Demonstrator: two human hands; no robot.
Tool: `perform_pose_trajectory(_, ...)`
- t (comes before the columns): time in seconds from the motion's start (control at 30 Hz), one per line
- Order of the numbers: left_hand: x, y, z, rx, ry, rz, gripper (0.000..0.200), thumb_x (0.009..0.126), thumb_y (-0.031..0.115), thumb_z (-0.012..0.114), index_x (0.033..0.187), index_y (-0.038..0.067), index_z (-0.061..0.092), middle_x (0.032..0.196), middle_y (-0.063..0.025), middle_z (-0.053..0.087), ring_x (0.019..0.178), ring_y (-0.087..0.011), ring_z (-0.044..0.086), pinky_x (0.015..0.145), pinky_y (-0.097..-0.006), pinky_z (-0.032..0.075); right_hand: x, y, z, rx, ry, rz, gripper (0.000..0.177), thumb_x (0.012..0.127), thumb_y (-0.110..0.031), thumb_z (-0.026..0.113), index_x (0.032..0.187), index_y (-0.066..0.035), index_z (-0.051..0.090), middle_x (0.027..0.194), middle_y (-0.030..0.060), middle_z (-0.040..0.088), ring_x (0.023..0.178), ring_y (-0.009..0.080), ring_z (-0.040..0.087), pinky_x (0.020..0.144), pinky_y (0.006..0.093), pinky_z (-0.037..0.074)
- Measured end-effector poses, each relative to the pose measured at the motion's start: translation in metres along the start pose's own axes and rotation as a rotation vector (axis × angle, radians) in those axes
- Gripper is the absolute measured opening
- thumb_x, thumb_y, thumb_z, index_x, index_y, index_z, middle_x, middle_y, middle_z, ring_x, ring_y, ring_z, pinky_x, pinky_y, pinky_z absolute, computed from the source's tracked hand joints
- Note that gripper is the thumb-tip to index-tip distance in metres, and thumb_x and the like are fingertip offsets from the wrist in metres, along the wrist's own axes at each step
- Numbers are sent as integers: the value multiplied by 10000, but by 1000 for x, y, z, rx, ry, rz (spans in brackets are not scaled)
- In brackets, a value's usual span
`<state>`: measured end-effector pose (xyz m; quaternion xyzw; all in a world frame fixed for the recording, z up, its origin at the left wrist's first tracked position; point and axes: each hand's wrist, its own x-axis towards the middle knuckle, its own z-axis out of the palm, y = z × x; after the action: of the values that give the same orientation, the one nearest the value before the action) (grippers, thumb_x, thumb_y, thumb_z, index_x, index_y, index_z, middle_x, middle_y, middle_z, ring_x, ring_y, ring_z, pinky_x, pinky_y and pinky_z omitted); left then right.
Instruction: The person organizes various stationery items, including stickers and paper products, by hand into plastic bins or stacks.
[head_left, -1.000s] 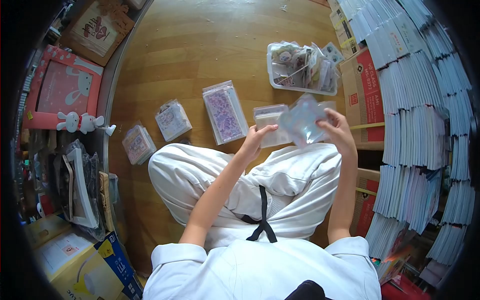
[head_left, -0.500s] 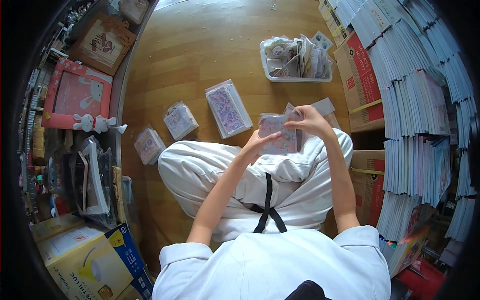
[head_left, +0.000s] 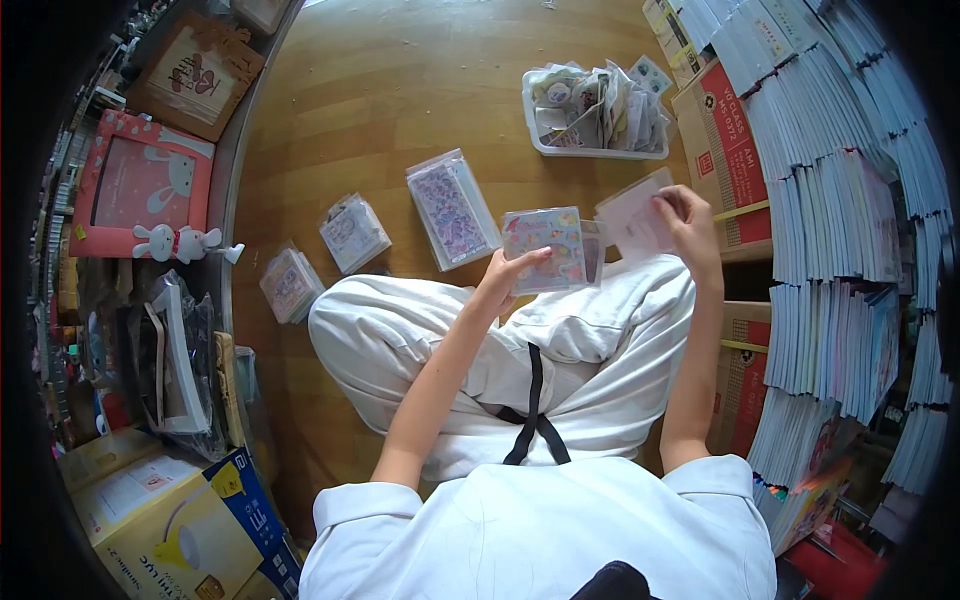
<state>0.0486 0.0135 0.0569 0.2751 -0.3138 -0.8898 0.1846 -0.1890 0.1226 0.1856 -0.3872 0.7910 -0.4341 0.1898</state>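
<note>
My left hand (head_left: 508,277) grips a small stack of sticker packs (head_left: 555,228) above my lap, thumb across the colourful front pack. Darker packs stick out from behind it on the right. Off to the right, my right hand (head_left: 692,228) pinches a pale, see-through plastic packet (head_left: 637,222) between thumb and fingers. The two hands are apart. Just left of the held packs, a taller stack of purple-patterned packs (head_left: 450,208) lies on the floor. Two smaller stacks, a pale one (head_left: 355,234) and a pinkish one (head_left: 291,285), lie farther left.
A white plastic basket (head_left: 600,154) full of packets stands on the wooden floor (head_left: 400,90) ahead. Cardboard boxes (head_left: 725,150) and tall piles of thin books (head_left: 835,220) line the right. On the left are a pink bunny frame (head_left: 205,190) and a yellow lamp box (head_left: 150,530).
My right hand has moved away to the right from the stack, now with the pale packet in its fingers. My left hand has shifted slightly up and left with its packs.
</note>
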Motion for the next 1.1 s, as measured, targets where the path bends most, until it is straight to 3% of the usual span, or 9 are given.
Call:
perform_pose_trajectory(0.07, 4, -3, -5, 5, 27, 11, 578, 739, 197, 790, 1193, -32, 516, 1080, -152, 634, 962, -214, 641, 880, -373, 523, -1, -5, 0, -12, 168, -79, 149, 909, -114, 615, 983, 13, 638, 820, 46, 652, 768, 73, 588, 705, 249, 473)
perform_pose_trajectory(0.2, 8, -12, -9, 73, 68, 59, 633, 794, 295, 748, 1260, -20, 458, 1141, -158, 603, 1005, -225, 631, 892, -383, 523, -9, -40, 11, 97, -97, -158, 171, 889, -127, 641, 1008, -4, 648, 825, 67, 665, 769, 102, 603, 705, 267, 478)
perform_pose_trajectory(0.33, 4, -4, 4, -203, -53, 27, 713, 848, 508, 636, 1301, 2, 420, 1202, -158, 567, 1053, -232, 615, 903, -394, 524, -2, -38, 55, -34, -465, -259, 178, 840, -90, 690, 977, 19, 660, 831, 91, 670, 748, 106, 596, 693, 271, 491)
perform_pose_trajectory(0.5, -5, 1, 7, -266, -101, 71, 785, 837, 616, 583, 1298, 1, 424, 1189, -153, 567, 1047, -229, 616, 900, -390, 525, 15, -26, 93, -77, -569, -262, 203, 793, -89, 721, 951, 32, 680, 841, 114, 669, 741, 162, 615, 690, 296, 500)
perform_pose_trajectory(0.67, 4, -12, -7, 7, -63, 92, 657, 828, 421, 695, 1268, 3, 443, 1138, -133, 575, 1001, -205, 625, 861, -365, 542, 24, -20, 107, -138, -569, -297, 209, 772, -97, 741, 934, 25, 691, 866, 116, 661, 707, 171, 605, 665, 291, 495)
perform_pose_trajectory(0.77, 2, -8, -2, 16, -4, 62, 573, 801, 279, 729, 1227, 0, 465, 1084, -131, 580, 960, -196, 631, 817, -358, 559, 20, -28, 107, 31, -244, -355, 228, 799, -152, 723, 939, 24, 685, 831, 110, 653, 742, 199, 630, 680, 325, 502)
perform_pose_trajectory(0.87, 0, -5, 0, -42, 64, 50, 591, 761, 247, 755, 1196, -38, 474, 1054, -152, 584, 938, -217, 631, 821, -366, 551, 18, -13, 98, 232, 125, -129, 283, 844, -200, 698, 1009, 27, 670, 904, 99, 670, 752, 169, 630, 680, 311, 503)
perform_pose_trajectory(0.97, 2, -3, 2, -55, 96, 94, 615, 742, 258, 760, 1182, -60, 472, 1040, -159, 581, 930, -227, 626, 830, -369, 545, -2, 29, 81, 150, 136, 155, 304, 869, -209, 675, 1044, 38, 655, 919, 85, 682, 757, 141, 630, 683, 274, 497)
perform_pose_trajectory(1.1, -2, 0, 10, -56, 161, 83, 603, 742, 260, 749, 1171, -59, 470, 1055, -158, 567, 940, -225, 617, 832, -373, 544, -40, 30, 64, 382, -191, 355, 253, 885, -189, 659, 1033, 16, 662, 839, 21, 664, 709, 74, 582, 637, 214, 451)
